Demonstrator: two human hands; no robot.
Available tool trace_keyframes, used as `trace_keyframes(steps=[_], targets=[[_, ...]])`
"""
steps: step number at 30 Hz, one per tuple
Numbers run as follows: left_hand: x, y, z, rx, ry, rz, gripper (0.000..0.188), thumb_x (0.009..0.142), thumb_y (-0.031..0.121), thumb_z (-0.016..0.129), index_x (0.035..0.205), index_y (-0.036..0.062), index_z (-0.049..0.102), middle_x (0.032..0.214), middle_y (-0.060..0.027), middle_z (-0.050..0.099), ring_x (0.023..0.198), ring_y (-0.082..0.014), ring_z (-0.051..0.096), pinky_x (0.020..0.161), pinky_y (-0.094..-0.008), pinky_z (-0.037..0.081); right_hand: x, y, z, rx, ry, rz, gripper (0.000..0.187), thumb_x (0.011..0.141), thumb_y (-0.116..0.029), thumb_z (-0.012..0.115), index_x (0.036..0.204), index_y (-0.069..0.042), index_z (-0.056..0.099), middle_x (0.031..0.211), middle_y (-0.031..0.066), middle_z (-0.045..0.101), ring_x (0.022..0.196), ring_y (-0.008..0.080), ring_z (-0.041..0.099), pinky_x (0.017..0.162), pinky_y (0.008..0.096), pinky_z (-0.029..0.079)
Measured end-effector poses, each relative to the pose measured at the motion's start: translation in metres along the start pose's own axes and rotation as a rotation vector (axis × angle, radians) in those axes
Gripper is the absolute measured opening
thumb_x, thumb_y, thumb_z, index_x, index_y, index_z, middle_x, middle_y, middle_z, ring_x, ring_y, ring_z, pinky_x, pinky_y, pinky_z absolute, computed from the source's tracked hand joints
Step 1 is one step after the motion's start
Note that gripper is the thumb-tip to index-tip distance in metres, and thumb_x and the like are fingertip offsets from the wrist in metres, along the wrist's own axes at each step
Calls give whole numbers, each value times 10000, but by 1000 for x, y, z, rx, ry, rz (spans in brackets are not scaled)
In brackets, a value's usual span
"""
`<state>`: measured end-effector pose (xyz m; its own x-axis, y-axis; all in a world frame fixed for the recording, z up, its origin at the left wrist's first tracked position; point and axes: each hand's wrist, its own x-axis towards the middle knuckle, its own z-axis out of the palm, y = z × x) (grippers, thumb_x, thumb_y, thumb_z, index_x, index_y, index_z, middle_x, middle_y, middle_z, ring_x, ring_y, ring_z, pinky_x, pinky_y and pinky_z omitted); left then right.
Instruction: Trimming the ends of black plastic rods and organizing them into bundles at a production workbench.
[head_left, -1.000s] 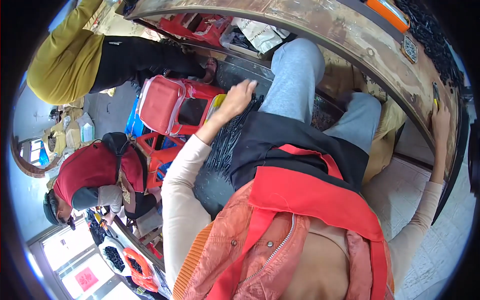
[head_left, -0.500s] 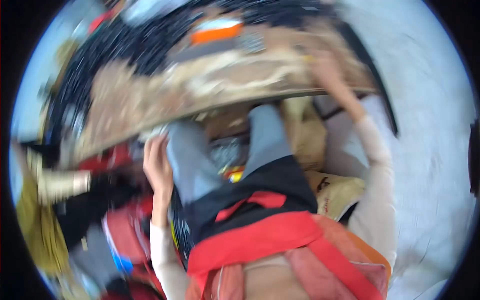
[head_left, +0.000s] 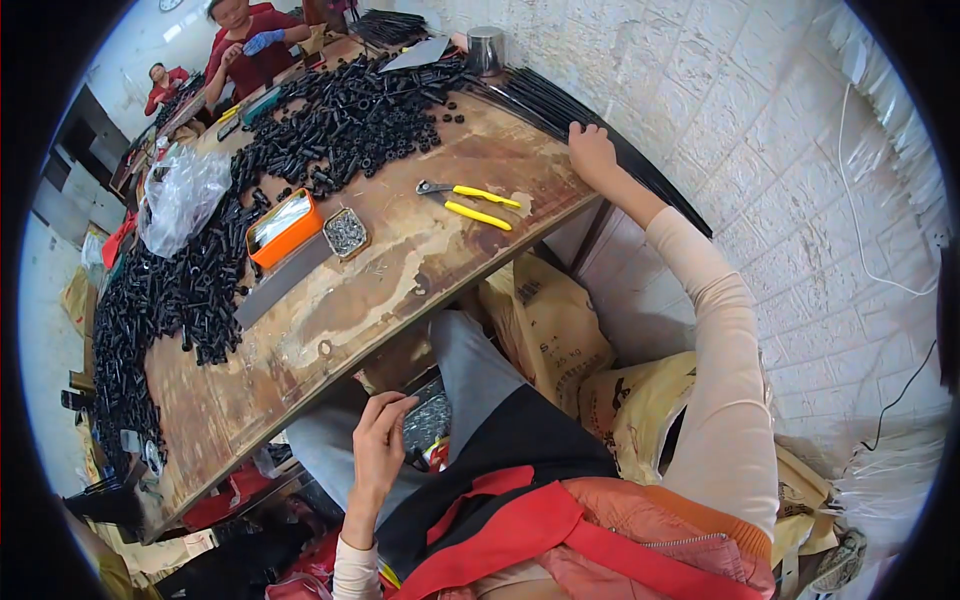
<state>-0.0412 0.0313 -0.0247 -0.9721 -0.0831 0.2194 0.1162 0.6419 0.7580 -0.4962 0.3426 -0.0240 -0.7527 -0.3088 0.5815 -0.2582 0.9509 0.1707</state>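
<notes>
Judged step: a reach to the black rods (head_left: 545,103) along the right end of the table (head_left: 400,270), beside the wall (head_left: 750,100). The right hand (head_left: 595,158) is at the rods, fingers bent, grip undeterminable; the left hand (head_left: 378,440), loosely bent and seemingly unloaded, is before the near edge. Lifting rods would require closing the right fingers around them.

tan sacks (head_left: 555,325), white brick-patterned wall (head_left: 745,130)
</notes>
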Motion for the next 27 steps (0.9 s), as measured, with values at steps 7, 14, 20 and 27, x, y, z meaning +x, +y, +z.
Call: trace_keyframes(steps=[7,14,20,27], targets=[[5,7,3,12,-19,-13,183,920,-48,536,1043,-5,666,1000,-113,611,837,-202,634,752,-282,510,38,13,-3,95,-499,28,310,814,-144,597,1088,-8,653,979,229,668,912,400,667,768,453,561],[-6,6,5,-39,-27,-21,193,918,-55,530,1050,-5,663,975,-106,613,799,-192,621,725,-280,503,27,16,-11,-78,-421,-22,330,835,-168,569,1082,29,661,988,260,677,936,360,681,817,438,541],[-19,2,-1,-74,-10,-17,185,927,-39,533,1055,-9,662,947,-114,623,789,-197,621,715,-279,502,22,6,-30,184,-462,90,274,806,-150,562,959,50,669,989,244,680,928,373,676,811,446,542],[-37,-3,-7,-117,6,-76,178,939,-8,530,1046,-1,673,862,-107,630,769,-193,627,689,-281,492,24,27,-16,164,-302,58,228,799,-163,538,851,37,634,946,248,679,902,388,671,798,489,533]])
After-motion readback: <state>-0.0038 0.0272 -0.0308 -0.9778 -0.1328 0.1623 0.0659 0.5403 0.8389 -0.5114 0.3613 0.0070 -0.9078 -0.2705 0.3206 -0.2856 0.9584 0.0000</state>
